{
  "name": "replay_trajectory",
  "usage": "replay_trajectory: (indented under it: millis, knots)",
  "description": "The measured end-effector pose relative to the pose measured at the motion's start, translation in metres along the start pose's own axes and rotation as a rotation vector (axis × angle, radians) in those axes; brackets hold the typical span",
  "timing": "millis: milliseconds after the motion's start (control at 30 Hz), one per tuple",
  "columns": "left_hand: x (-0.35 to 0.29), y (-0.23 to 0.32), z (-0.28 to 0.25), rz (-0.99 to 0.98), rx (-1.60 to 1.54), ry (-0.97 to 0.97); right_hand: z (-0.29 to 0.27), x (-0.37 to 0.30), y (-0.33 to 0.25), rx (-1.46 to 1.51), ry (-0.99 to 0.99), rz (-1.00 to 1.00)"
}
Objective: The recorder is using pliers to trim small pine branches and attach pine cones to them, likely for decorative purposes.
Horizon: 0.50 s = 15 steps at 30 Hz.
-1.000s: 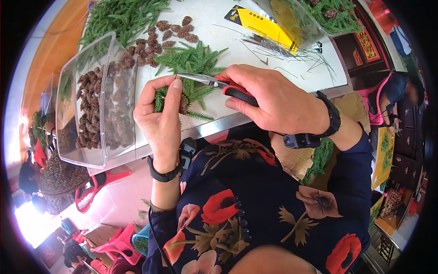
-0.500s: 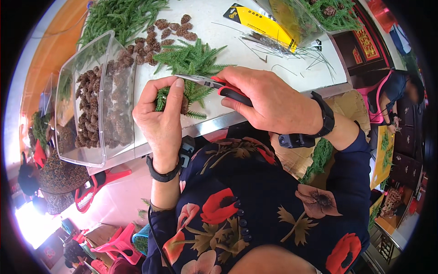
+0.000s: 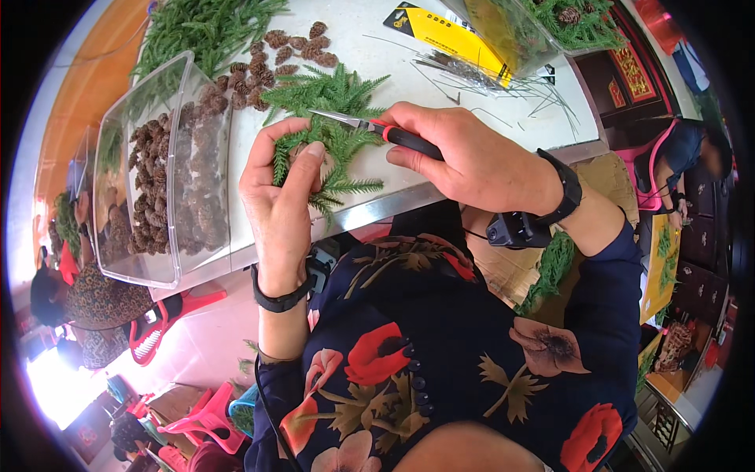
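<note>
Evergreen sprig (image 3: 346, 186), bushy and green, sits in our left hand near the front edge of a white table (image 3: 362, 47). At far left, a clear bin (image 3: 138, 282) holds brown pinecones (image 3: 149, 181). Next, our left hand (image 3: 275, 185) curls around the sprig, thumb and forefinger slightly parted; what the palm conceals, we cannot tell. We judge the sprig light and springy, its needles easily crushed, so its stem seems our best hold. Rightward, slim-tipped pliers (image 3: 377, 128) point just beside our forefinger; whether they pinch anything is unclear. Our right hand (image 3: 480, 157) grasps their red-and-black handles.
</note>
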<state>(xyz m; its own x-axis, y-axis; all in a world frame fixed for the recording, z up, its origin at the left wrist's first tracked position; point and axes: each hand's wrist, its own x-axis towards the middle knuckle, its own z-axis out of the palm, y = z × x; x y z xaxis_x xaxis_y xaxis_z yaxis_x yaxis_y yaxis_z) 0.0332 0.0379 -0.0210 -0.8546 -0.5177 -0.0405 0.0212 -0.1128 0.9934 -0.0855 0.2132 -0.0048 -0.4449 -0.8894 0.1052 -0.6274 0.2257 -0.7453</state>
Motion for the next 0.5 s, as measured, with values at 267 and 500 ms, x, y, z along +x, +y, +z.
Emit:
replay_trajectory:
  millis: [267, 500]
  knots:
    - [0.004, 0.0, 0.004, -0.179, -0.189, -0.084, 0.015, -0.004, -0.023, -1.28, 0.359, -0.097]
    - [0.002, -0.009, 0.005, -0.148, -0.273, -0.054, -0.008, -0.007, -0.02, -0.929, 0.257, -0.15]
